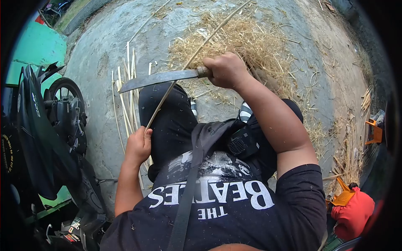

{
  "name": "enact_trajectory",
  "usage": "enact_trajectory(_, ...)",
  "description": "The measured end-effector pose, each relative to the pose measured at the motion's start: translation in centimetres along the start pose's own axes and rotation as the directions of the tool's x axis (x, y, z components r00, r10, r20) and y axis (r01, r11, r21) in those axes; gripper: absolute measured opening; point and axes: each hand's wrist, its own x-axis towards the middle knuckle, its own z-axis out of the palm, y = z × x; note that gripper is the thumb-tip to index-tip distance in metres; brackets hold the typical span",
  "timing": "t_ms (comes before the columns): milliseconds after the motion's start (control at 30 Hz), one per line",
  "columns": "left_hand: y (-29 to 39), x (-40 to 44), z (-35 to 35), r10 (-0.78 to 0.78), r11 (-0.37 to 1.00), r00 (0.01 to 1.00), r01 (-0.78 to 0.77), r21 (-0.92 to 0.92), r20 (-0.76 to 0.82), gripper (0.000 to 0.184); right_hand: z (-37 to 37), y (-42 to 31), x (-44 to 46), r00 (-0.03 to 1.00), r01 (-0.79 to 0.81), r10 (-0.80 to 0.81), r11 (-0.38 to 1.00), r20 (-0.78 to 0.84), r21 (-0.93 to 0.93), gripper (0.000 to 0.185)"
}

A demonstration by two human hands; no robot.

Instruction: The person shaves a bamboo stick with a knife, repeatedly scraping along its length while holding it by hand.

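Observation:
My right hand (pixel 227 70) is closed round the wooden handle (pixel 204 72) of a machete (pixel 161 78), whose long blade points left above my knee. A long, thin bamboo strip (pixel 201 47) slants from lower left to upper right and crosses the blade near the handle. Its lower end is pinched in my left hand (pixel 138 144), beside my left thigh (pixel 167 108). Beyond the crossing, the strip reaches the top edge of the view. From here I cannot make out whether the cutting edge bites into it.
Several pale split strips (pixel 132 98) lie left of my leg. A heap of curly shavings (pixel 247 44) covers the concrete ahead. A motorcycle (pixel 54 125) stands close on the left. At right are an orange plastic object (pixel 374 131) and something red (pixel 354 213).

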Motion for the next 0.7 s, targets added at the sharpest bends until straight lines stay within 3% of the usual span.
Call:
enact_trajectory(100, 0.5, 0.0, 0.0, 0.027, 0.999, 0.998, -0.026, 0.029, -0.051, 0.046, 0.5, 3.8, 1.3, 0.936, -0.349, 0.352, 0.931, -0.015, 0.103, 0.014)
enact_trajectory(200, 0.4, -0.2, -0.5, 0.028, 0.995, 0.999, -0.024, 0.093, -0.045, 0.049, 0.1, 5.4, 0.6, 0.941, -0.335, 0.336, 0.942, -0.035, 0.024, 0.015)
enact_trajectory(367, 0.4, 0.5, -1.2, 0.019, 0.999, 0.999, -0.020, 0.039, 0.033, 0.047, 1.5, 0.8, -0.6, 0.996, 0.061, -0.060, 0.998, -0.059, 0.008, 0.016)
enact_trajectory(467, -1.0, 0.4, -0.4, 0.009, 0.997, 0.999, -0.006, -0.072, 0.044, 0.048, 1.3, 3.0, -0.1, 0.985, -0.043, 0.061, 0.993, -0.163, 0.111, 0.015)
enact_trajectory(500, -1.4, 0.7, -0.3, -0.003, 0.992, 0.999, 0.009, -0.125, 0.048, 0.049, 0.9, 3.7, 0.6, 0.961, -0.262, 0.272, 0.952, -0.047, 0.157, 0.016)
enact_trajectory(600, -1.2, 0.8, -0.6, -0.034, 0.980, 0.997, 0.047, -0.192, 0.068, 0.052, 0.3, 4.5, 0.9, 0.935, -0.349, 0.354, 0.926, -0.009, 0.144, 0.018)
enact_trajectory(700, -1.2, 0.9, -0.6, -0.023, 0.976, 0.998, 0.036, -0.216, 0.063, 0.051, 0.5, 2.2, 0.6, 0.975, -0.223, 0.224, 0.967, 0.007, 0.125, 0.018)
